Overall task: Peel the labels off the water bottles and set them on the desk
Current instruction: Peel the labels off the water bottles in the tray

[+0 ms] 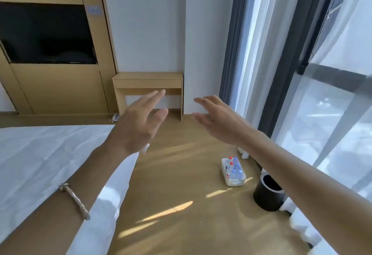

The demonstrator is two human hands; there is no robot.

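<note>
Both hands, left hand and right hand, reach forward spread and empty (nothing grasped yet); bottles wait in a bin on the floor, far from the desk.

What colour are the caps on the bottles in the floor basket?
Some caps are red, others blue; the head view shows them.

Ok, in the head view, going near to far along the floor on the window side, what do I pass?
Black bin → white basket holding the water bottles → wooden desk against the far wall. The left hand and right hand are open in the air, holding nothing.
</note>
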